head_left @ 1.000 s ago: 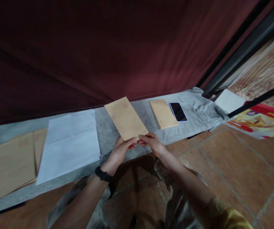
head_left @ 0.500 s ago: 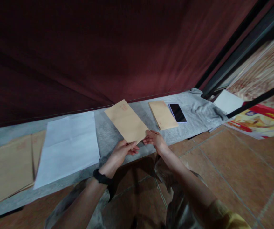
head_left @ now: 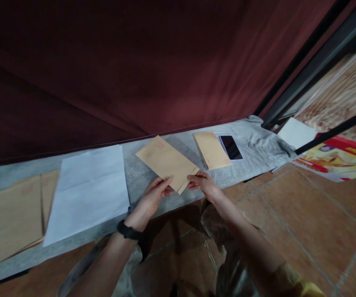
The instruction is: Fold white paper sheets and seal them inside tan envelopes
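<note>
A tan paper envelope (head_left: 167, 161) with faint red print near its far corner is held between my hands, tilted over the grey cloth. My left hand (head_left: 156, 193) pinches its near left edge, thumb on top. At the near right corner, my right hand (head_left: 202, 182) grips the end, where a narrow strip like a flap shows. A black band circles my left wrist. Just right of the held envelope lies a small stack of tan envelopes (head_left: 213, 150), and beside it a dark-screened phone (head_left: 231, 147).
White paper sheets (head_left: 88, 194) lie left on the long grey cloth-covered surface (head_left: 136, 177). Larger brown envelopes (head_left: 10, 218) are at the far left. A dark red curtain (head_left: 134, 70) hangs behind. A colourful printed box (head_left: 342, 156) and a black metal bar (head_left: 335, 130) stand at right.
The held envelope has turned and tipped lower, and a flap-like strip now shows at its near end. My left hand has shifted slightly left; the other things stay put.
</note>
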`<state>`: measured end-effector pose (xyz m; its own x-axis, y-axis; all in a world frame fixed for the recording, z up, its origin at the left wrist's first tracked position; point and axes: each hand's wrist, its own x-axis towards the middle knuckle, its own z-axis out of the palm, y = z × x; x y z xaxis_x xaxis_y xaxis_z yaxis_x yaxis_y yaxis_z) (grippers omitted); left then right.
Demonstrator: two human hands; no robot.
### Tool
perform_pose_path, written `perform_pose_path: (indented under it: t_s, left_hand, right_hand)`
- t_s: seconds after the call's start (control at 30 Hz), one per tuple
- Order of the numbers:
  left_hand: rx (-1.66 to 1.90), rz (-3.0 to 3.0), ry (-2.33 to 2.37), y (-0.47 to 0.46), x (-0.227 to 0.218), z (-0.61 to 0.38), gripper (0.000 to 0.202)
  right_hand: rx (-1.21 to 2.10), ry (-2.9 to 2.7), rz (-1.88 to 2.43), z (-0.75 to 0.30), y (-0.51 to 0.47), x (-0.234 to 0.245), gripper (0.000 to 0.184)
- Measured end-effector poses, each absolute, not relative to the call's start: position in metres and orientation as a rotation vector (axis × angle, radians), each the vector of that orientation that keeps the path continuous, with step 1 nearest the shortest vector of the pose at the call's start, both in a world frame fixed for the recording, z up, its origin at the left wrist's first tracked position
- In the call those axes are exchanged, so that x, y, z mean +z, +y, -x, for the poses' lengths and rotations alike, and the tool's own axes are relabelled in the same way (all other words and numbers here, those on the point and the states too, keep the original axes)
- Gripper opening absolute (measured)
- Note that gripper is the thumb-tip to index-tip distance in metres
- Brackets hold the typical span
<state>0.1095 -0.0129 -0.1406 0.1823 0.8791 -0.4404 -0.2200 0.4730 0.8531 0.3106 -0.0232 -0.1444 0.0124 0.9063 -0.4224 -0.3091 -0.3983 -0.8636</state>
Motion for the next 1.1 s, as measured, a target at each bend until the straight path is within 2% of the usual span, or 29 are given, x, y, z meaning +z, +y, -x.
perform_pose_path:
  t_s: [0.3, 0.67, 0.8, 0.97, 1.1]
  left_hand:
    - [1.304, -0.462, 1.226, 0.022, -0.132, -0.066, 0.033]
    - [1.352, -0.47, 1.303, 0.019, -0.139, -0.066, 0.037]
    - [1.383, -0.496, 1.283, 0.019, -0.141, -0.065, 0.038]
    - [1.369, -0.554, 1.346, 0.024, -0.138, -0.055, 0.039]
    - [1.37, -0.72, 1.5, 0.027, -0.139, -0.048, 0.049]
  right_hand:
    - [1.641, -0.833, 1.389, -0.324, -0.026, -0.149, 0.025]
    - [1.54, -0.67, 1.415, -0.316, -0.024, -0.142, 0.017]
    - [1.548, -0.765, 1.376, -0.314, -0.026, -0.146, 0.021]
    - [1.377, -0.908, 1.446, -0.323, -0.018, -0.153, 0.018]
    - [1.289, -1.047, 1.479, -0.328, -0.014, -0.163, 0.021]
